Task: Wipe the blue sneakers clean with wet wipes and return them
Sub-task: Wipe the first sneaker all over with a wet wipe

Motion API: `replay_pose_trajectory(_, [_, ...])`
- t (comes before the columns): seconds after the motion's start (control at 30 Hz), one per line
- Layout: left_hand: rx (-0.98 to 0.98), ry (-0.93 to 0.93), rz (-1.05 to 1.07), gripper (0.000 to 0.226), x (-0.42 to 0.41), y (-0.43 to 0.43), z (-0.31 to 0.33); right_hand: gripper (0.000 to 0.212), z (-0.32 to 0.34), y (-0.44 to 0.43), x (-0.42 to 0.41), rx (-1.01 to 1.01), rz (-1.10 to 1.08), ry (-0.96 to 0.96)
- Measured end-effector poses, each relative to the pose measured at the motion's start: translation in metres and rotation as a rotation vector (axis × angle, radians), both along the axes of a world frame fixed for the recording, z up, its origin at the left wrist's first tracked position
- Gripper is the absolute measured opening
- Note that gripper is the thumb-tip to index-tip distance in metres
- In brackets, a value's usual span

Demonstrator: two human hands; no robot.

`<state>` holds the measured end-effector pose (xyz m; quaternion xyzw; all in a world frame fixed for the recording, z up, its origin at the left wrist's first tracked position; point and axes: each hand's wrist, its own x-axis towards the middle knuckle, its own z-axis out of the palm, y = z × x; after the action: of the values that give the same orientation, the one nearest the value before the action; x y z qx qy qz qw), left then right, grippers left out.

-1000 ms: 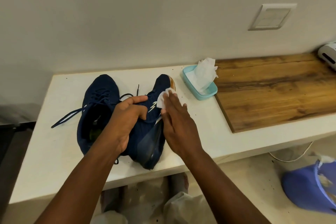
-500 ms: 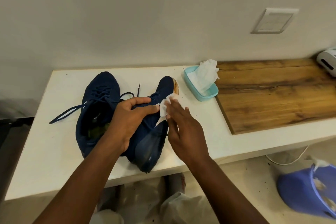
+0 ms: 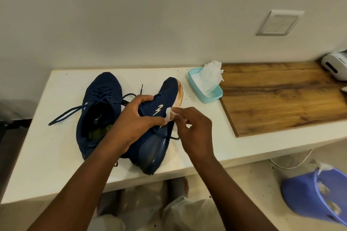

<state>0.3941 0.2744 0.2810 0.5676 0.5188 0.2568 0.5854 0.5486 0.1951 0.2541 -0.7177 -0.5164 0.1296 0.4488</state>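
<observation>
Grip: left hand [image 3: 131, 124] curled round the middle of the right-hand blue sneaker [image 3: 165, 95], thumb over its upper side, steadying it; right hand [image 3: 195, 133] pinching a small bunched wet wipe [image 3: 170, 118] in its fingertips, against the sneaker's side just beside the white logo; location: both sneakers on the white table [image 3: 47, 155], left of centre; held sneaker: tipped onto its side, sole facing right, long axis near to far, heel at the near table edge, toe far and slightly right, sole rim at the toe stained brown; second blue sneaker [image 3: 99, 103]: just beside the first on its left, standing on its sole, opening up, same near-to-far axis, toe far, laces trailing loose to the left; hazards, judged: heel lies close to the near edge, so a hard stroke or a slackened left hand could slide the sneaker off; wipe is small, so fingers may rub bare on the knit; brown from the rim could smear onto the blue fabric if one wipe serves both; loose laces may snag; far right: teal wipe tub [image 3: 210, 99], one sheet pulled up, near the toe
</observation>
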Motion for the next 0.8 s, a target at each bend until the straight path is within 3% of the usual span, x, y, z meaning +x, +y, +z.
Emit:
replay_pose_trajectory(0.1, [0.123, 0.134, -0.038, 0.067, -0.003, 0.001, 0.0, 0.021, 0.005, 0.023, 0.011, -0.043, -0.11, 0.159])
replay_pose_trajectory(0.2, [0.229, 0.243, -0.066, 0.07, -0.005, -0.001, 0.0, 0.02, 0.003, 0.021, 0.002, -0.053, -0.006, 0.051])
replay_pose_trajectory(0.3, [0.224, 0.199, -0.07, 0.073, -0.004, -0.002, -0.002, 0.021, -0.002, 0.0, -0.006, -0.087, 0.108, -0.067])
replay_pose_trajectory(0.5, [0.1, 0.054, -0.097, 0.073, -0.003, -0.001, -0.001, 0.02, 0.009, 0.036, 0.012, -0.022, -0.123, 0.068])
replay_pose_trajectory(0.67, [0.009, -0.002, -0.07, 0.073, -0.01, 0.002, -0.003, 0.023, 0.004, 0.008, -0.004, -0.1, 0.112, -0.1])
replay_pose_trajectory(0.8, [-0.028, -0.013, -0.103, 0.071, -0.011, -0.002, -0.002, 0.018, 0.006, 0.012, 0.011, -0.022, 0.011, -0.064])
